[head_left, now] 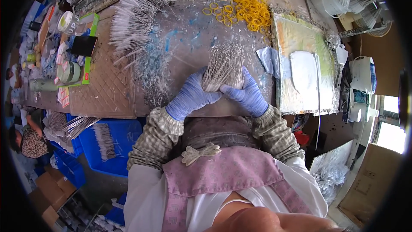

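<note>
A bundle of thin wire-stemmed brushes [224,63] stands between my hands near the front edge of the table, its looped wire ends spreading away from me. My left hand [193,95], in a bluish-purple glove, is closed round the bundle's left side. On the other side my right hand [249,95], gloved alike, grips it with the thumb across the near end. The fingers behind the bundle are hidden. Farther off lies a large fan of white-bristled wire brushes [137,21]. A heap of yellow rubber bands [253,10] sits at the far right of the work surface.
At the right is a paint-stained board [322,43] with a white sheet [304,71]. A blue crate [111,141] with brushes stands below the table's left side. Left on the table are a glass jar [68,72] and a black phone-like slab [83,46]. A white bucket [362,75] stands far right.
</note>
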`<state>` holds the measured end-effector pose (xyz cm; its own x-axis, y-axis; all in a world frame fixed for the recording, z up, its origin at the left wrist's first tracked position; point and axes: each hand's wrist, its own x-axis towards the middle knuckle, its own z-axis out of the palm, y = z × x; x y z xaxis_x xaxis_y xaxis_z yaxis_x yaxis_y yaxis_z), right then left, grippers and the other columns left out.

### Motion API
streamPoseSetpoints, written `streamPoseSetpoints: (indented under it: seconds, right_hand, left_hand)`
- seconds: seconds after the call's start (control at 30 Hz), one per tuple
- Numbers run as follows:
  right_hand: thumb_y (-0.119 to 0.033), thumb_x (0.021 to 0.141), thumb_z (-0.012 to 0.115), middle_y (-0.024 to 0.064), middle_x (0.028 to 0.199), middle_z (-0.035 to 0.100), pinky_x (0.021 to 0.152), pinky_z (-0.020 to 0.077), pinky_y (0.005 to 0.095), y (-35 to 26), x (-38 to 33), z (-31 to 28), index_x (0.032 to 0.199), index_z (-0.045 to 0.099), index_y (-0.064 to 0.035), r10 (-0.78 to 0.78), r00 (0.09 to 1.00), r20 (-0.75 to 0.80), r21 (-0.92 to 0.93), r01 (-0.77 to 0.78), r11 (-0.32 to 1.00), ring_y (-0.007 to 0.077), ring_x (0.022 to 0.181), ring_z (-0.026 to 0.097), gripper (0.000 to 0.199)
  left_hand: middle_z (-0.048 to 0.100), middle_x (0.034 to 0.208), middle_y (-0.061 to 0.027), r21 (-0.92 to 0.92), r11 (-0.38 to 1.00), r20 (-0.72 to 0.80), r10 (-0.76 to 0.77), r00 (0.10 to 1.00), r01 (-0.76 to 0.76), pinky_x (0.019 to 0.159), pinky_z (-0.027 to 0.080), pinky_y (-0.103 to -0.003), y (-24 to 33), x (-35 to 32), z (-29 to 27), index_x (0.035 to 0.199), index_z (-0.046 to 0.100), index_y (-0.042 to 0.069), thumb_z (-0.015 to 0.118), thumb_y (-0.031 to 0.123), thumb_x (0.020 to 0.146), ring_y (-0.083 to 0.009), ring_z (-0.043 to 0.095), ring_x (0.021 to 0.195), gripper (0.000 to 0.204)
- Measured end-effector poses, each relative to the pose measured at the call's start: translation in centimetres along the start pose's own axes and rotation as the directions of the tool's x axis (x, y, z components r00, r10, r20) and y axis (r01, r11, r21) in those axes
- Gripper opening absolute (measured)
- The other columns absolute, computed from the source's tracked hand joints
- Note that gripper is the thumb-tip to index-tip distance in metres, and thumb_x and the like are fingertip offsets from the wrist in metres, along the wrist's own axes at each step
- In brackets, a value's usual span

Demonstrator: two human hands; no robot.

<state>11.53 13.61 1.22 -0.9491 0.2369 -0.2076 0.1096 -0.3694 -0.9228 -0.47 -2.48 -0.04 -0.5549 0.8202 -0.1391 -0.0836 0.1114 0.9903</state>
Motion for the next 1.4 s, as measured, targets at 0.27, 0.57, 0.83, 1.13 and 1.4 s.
streamPoseSetpoints:
  seconds: [0.27,0.57,0.83,1.13,1.4]
  right_hand:
    - [-0.012,0.084,0.079,0.0077,0.127,0.060,0.100,0.0471,0.0309,-0.8,0.1,1.1,0.138,0.042,0.0002,0.087,0.995,-0.052,0.138,-0.079,0.987,0.0143,0.116,0.056,0.067]
    - [-0.007,0.083,0.078,0.0058,0.124,0.061,0.099,0.0474,0.0300,0.0,0.4,-0.5,0.137,0.043,-0.0008,-0.002,0.999,-0.046,-0.084,-0.002,0.996,0.0136,0.112,0.058,0.064]
    - [-0.007,0.083,0.078,0.0064,0.123,0.061,0.098,0.0478,0.0292,0.3,-0.1,-1.0,0.136,0.043,-0.0020,-0.007,0.999,-0.036,-0.154,0.001,0.988,0.0129,0.111,0.057,0.064]
    - [-0.007,0.075,0.074,0.0100,0.097,0.069,0.076,0.0552,0.0323,0.8,0.9,-1.2,0.123,0.050,0.0024,-0.170,0.981,-0.098,-0.609,0.076,0.789,0.0157,0.090,0.065,0.054]
    - [-0.004,0.080,0.076,0.0010,0.104,0.064,0.083,0.0535,0.0275,-3.4,-0.7,-4.9,0.134,0.047,-0.0036,-0.156,0.974,-0.165,-0.456,0.065,0.888,0.0115,0.096,0.061,0.061]
  left_hand:
    - [0.063,0.121,-0.0041,-0.291,0.950,0.165,-0.070,0.984,0.116,0.099,0.048,-0.031,1.2,0.1,-0.5,0.131,0.055,0.003,0.082,0.012,0.078,-0.0135,0.058,0.113,0.060]
    - [0.069,0.108,-0.0102,0.108,0.994,0.029,-0.008,1.000,0.005,0.089,0.053,-0.035,-0.9,-0.1,-1.4,0.125,0.058,0.004,0.081,0.018,0.075,-0.0182,0.065,0.098,0.057]
    - [0.070,0.106,-0.0148,0.471,0.880,-0.039,-0.045,0.998,0.058,0.089,0.053,-0.036,1.8,-0.3,-2.9,0.124,0.059,0.004,0.077,0.018,0.077,-0.0236,0.068,0.097,0.051]
    - [0.068,0.102,-0.0146,0.287,0.958,-0.083,0.053,0.995,-0.027,0.082,0.054,-0.037,0.6,-0.6,-1.1,0.126,0.055,0.005,0.076,0.015,0.077,-0.0232,0.068,0.093,0.054]
    - [0.067,0.095,-0.0155,0.578,0.809,-0.269,0.068,0.961,0.105,0.077,0.056,-0.040,-0.7,-2.0,-9.6,0.123,0.056,0.007,0.076,0.019,0.075,-0.0293,0.069,0.084,0.053]
